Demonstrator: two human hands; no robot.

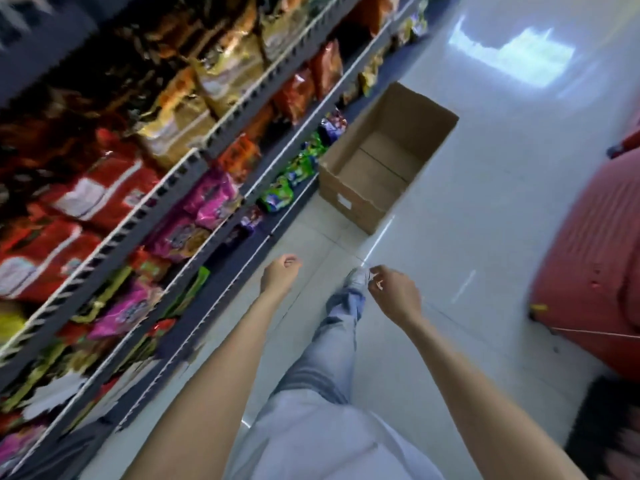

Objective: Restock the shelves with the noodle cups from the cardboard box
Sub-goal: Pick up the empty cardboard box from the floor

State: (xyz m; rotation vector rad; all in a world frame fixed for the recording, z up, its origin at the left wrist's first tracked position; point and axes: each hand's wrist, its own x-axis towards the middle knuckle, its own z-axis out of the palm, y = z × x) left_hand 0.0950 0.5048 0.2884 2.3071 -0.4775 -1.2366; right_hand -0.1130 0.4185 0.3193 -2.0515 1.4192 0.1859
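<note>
Box: the cardboard box [384,157] sits on the floor [485,202] just beside the bottom shelf, top open and facing up, placed where goods can be lifted straight across to the racks.
Box contents: only the bare bottom shows inside; no noodle cups are visible in it, so it looks emptied.
Noodle cups: none that I can pick out anywhere; the shelves [194,157] hold mostly foil and plastic packets, but that side is blurred, so cups may sit there unseen.
Left hand [280,275]: fingers curled into a loose fist, holding nothing, hanging out in front above the floor near the shelf edge.
Right hand [394,292]: fingers curled inward, nothing seen in them; small pale glints at the fingertips are too small to tell apart from nails.
Stance: one leg [339,327] is stretched forward between the arms, shoe pointing toward the box, which suggests a stride along the aisle with arms swinging free.
Task stage: judging by the bare box, stocking is likely at or near its end.
Next move: probably reaching the box to check it or take it away; both hands are free for that.
Right side: a red object [588,258] stands well apart from the box.
</note>
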